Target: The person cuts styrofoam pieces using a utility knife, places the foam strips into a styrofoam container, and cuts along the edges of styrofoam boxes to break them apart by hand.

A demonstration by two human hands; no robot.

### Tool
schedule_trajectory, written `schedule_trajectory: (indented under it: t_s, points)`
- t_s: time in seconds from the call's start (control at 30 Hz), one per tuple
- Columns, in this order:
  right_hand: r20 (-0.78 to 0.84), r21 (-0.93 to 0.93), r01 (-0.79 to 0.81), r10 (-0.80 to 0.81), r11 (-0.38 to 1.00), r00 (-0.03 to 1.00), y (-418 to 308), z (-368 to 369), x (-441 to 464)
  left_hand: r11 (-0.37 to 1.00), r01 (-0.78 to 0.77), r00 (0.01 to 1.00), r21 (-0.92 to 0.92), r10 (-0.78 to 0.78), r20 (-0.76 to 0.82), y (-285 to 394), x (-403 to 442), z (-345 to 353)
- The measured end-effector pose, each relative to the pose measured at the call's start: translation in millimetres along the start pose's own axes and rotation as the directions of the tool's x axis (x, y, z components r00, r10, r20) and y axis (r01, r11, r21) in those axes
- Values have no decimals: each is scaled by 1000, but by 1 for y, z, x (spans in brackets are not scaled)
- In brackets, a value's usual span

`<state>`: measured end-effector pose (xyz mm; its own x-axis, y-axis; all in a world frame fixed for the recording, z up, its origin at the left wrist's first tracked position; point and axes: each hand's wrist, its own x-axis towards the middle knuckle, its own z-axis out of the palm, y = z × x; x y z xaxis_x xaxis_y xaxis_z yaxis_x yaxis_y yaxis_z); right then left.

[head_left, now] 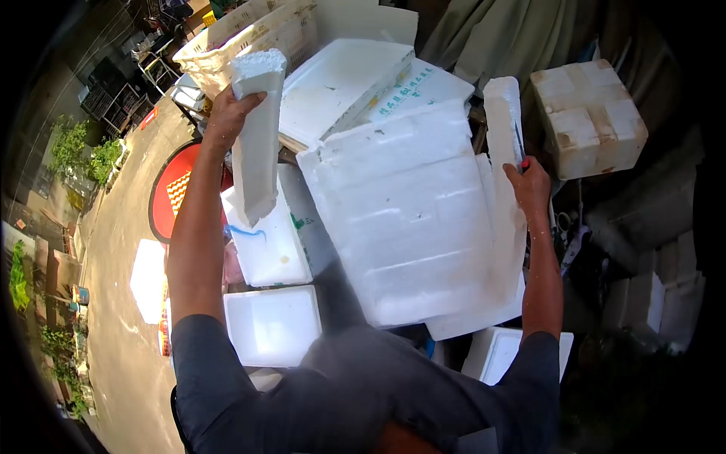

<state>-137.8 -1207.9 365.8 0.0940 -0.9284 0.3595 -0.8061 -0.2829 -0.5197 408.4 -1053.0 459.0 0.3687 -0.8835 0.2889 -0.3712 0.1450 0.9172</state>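
My left hand (232, 113) is closed around a long white foam strip (257, 151) with a rough, crumbly top end, held upright at the left. On the right, my right hand (532, 185) grips a knife (524, 160) with a red handle; its thin blade points away from me. The blade lies against the side of another long foam piece (501, 113), which stands along the right edge of a big white foam panel (401, 219). That panel lies in front of me, its surface scuffed and dented.
Behind the panel are a foam lid (340, 79), a foam piece with green print (420, 91) and white plastic crates (261, 34). A taped foam box (590, 117) stands at right. Open foam boxes (272, 325) and a red round tub (162, 189) are on the left.
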Motion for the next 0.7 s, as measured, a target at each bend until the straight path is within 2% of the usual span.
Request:
schedule_trajectory:
  t_s: [0.03,0.07,0.17,0.2,0.3,0.33,0.43,0.5,0.57,0.63,0.7]
  points:
    - [-32,-60,8,-10,998,999,-11,-4,3,1000,-4,998,1,4,-56,-7,2,7]
    - [-84,-10,17,-17,1000,996,-11,-1,5,1000,-20,993,5,21,-115,-11,5,13]
    - [-80,-106,-69,61,992,995,11,-4,19,989,17,995,149,-2,-100,14,-20,23]
    - [-57,-115,-130,124,985,991,19,-10,20,994,-32,993,102,43,-107,6,-21,17]
    - [-125,-206,-246,224,947,967,48,-23,19,996,8,982,-93,-25,-189,23,-40,-6]
    - [-117,-188,-275,256,943,960,60,-24,20,990,44,986,-136,-65,-153,29,-46,-5]
    - [-177,-271,-245,202,931,963,85,-20,23,956,186,982,-225,-184,31,32,-69,32]
    - [-66,-265,-317,311,911,948,60,-29,24,927,291,950,-238,-250,186,6,-75,64]
    - [-45,-213,-322,320,923,946,47,-31,25,880,431,888,-201,-374,269,-25,-85,102]
    - [-147,-224,-226,196,948,969,51,-26,26,854,485,854,-186,-418,310,-60,-99,145]
    - [-157,-166,-219,193,962,969,47,-28,26,873,450,879,-186,-398,263,-71,-111,177]
